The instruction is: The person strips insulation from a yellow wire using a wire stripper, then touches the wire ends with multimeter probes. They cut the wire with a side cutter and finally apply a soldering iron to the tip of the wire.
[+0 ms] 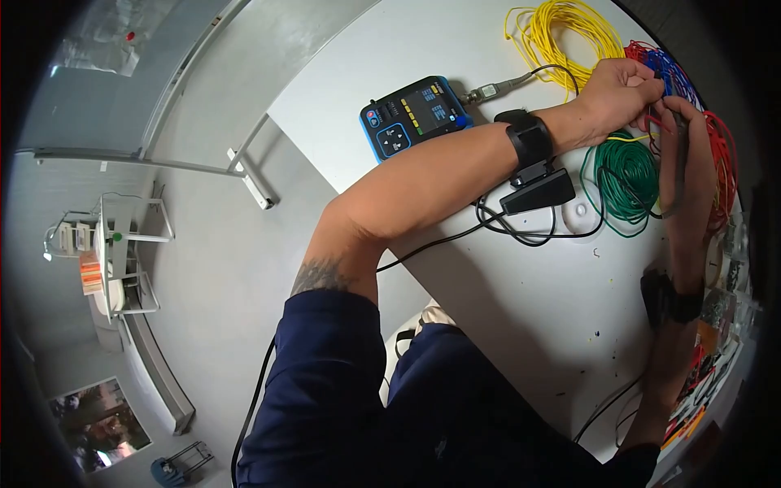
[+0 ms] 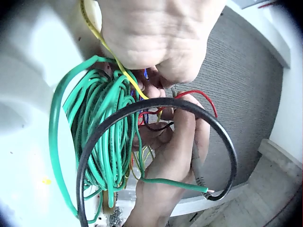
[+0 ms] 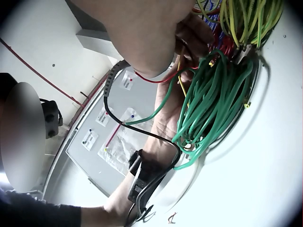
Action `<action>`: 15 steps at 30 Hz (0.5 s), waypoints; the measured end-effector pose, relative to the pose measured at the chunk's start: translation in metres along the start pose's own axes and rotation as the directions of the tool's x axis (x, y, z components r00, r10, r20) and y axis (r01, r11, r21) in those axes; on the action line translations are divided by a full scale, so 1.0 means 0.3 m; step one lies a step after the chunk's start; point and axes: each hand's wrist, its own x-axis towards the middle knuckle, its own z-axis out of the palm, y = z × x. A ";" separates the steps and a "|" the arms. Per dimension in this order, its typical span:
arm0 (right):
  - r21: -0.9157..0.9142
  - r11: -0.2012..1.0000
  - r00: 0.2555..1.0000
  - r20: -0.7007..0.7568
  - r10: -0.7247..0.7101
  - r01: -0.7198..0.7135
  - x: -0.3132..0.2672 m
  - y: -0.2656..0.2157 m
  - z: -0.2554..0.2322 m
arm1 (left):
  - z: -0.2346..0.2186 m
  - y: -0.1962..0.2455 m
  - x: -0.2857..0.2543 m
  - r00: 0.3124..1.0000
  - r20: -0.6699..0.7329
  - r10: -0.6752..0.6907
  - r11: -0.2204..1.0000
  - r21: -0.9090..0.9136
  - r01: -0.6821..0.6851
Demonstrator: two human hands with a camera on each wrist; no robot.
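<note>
My left hand (image 1: 614,102) and right hand (image 1: 690,142) meet at the far right of the table, fingertips close together. The left hand's curled fingers pinch thin wires; the exact strands are mostly hidden. A grey-ended black probe lead (image 2: 198,172) runs along the right palm, and the right fingers grip its probe, largely covered. A thin red wire (image 2: 199,93) loops out between the hands, and a yellow wire (image 2: 113,56) leads up to the fingertips. Just beside the hands lies a coil of green wire (image 1: 625,180), its stripped end (image 2: 208,190) sticking out.
A blue-and-black handheld tester (image 1: 419,114) with a lit screen has the lead's connector (image 1: 488,91) plugged in. A yellow wire coil (image 1: 561,41) lies behind the hands, red wires (image 1: 722,171) to their right. Black cable loops (image 1: 521,236) cross the table under the left forearm.
</note>
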 end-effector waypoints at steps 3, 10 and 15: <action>0.002 0.999 0.999 -0.013 0.033 -0.032 0.000 0.003 0.007 | -0.001 -0.002 0.001 0.999 -0.008 0.042 0.999 0.011 -0.042; -0.013 1.000 1.000 -0.017 -0.011 0.011 0.000 -0.011 0.000 | 0.004 -0.003 0.006 1.000 -0.005 0.024 1.000 -0.010 -0.024; -0.036 0.999 1.000 -0.023 0.004 -0.005 -0.002 -0.011 0.003 | 0.000 -0.002 0.004 0.999 0.019 0.032 0.999 0.002 -0.032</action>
